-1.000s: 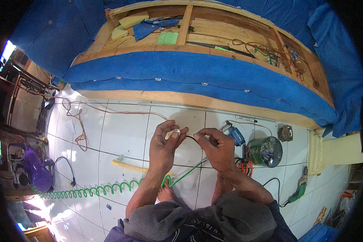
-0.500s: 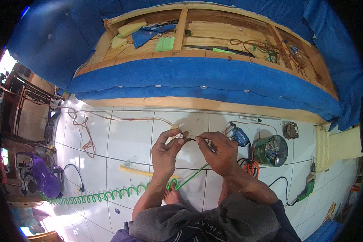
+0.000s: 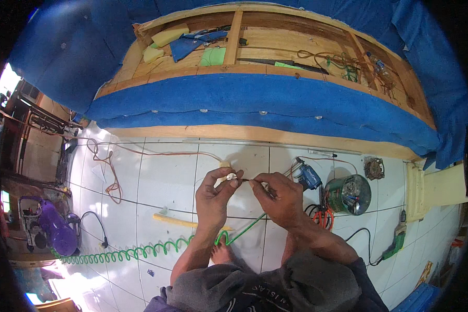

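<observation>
A small pale piece (image 3: pixel 231 177) is pinched between thumb and fingers of the left hand (image 3: pixel 213 195), and a thin dark needle-like tool is pinched by the right hand (image 3: pixel 281 200). Compared with a second ago, the hands have been drawn together until tool tip meets piece, above the white tiled floor (image 3: pixel 161 182). The work is judged to be at the joining stage, with the green coiled hose (image 3: pixel 130 254) lying below.

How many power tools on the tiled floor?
2: a blue tool just right of the right hand, and a green drill at the far right. Others may be hidden in the clutter at the left.
</observation>
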### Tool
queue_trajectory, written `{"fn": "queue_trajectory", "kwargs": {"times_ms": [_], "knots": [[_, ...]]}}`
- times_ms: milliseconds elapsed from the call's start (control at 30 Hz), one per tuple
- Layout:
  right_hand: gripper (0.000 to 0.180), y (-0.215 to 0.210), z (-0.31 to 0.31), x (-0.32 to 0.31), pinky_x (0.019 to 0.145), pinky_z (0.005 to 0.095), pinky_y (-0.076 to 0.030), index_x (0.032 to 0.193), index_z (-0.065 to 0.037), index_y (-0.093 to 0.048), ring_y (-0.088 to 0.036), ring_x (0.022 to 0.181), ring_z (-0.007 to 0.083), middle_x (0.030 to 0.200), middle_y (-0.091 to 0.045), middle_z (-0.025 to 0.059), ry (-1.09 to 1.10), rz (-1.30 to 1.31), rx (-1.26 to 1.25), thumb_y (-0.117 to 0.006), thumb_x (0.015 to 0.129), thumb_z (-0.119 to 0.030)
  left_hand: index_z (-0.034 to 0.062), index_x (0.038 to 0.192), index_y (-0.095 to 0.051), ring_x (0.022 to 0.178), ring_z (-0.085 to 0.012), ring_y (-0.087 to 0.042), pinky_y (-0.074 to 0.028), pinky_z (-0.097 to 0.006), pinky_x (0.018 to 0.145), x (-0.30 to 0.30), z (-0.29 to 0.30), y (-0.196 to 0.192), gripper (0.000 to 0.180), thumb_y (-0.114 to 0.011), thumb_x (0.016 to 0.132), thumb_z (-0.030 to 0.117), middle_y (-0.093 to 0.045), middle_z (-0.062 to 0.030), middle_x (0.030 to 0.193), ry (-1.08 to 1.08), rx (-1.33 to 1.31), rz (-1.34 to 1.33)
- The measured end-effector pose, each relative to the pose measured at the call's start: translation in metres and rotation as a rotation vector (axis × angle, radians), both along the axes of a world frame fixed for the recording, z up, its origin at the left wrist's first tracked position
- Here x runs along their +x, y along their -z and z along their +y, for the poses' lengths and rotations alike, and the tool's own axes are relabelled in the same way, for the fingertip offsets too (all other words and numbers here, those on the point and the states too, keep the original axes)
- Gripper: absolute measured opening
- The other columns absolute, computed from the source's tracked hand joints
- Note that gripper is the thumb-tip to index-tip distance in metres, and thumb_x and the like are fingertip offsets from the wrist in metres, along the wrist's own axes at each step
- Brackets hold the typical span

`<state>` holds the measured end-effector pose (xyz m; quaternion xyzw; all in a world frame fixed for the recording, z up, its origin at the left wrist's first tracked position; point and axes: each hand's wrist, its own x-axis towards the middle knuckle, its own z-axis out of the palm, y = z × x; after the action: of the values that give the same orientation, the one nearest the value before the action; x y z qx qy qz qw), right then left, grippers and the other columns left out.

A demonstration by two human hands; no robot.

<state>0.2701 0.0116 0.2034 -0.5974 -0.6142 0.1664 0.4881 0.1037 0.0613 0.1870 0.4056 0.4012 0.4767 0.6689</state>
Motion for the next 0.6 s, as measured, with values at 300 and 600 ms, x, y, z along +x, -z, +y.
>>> {"fn": "queue_trajectory", "kwargs": {"times_ms": [300, 600], "knots": [[0.019, 0.003, 0.003, -0.007, 0.059, 0.0341, -0.054, 0.104, -0.004, -0.072, -0.068, 0.064, 0.02, 0.085, -0.069, 0.0096, -0.049, 0.122, -0.138, -0.074, 0.092, -0.018, 0.0013, 0.14, -0.044, 0.113, -0.0252, -0.067, -0.055, -0.034, 0.097, 0.003, -0.001, -0.004, 0.058, -0.071, 0.089, -0.005, -0.064, -0.0157, 0.119, 0.079, -0.011, 0.091], [0.022, 0.008, 0.001, -0.009, 0.065, 0.0353, -0.054, 0.109, -0.011, -0.076, -0.065, 0.079, 0.0212, 0.1, -0.057, 0.0094, -0.022, 0.057, -0.153, -0.078, 0.089, -0.022, 0.0035, 0.156, -0.024, 0.1, -0.0216, -0.072, -0.056, -0.033, 0.09, 0.01, -0.006, -0.012, 0.079, -0.067, 0.09, -0.005, -0.075, -0.0174, 0.102, 0.154, 0.228, 0.588]]}}
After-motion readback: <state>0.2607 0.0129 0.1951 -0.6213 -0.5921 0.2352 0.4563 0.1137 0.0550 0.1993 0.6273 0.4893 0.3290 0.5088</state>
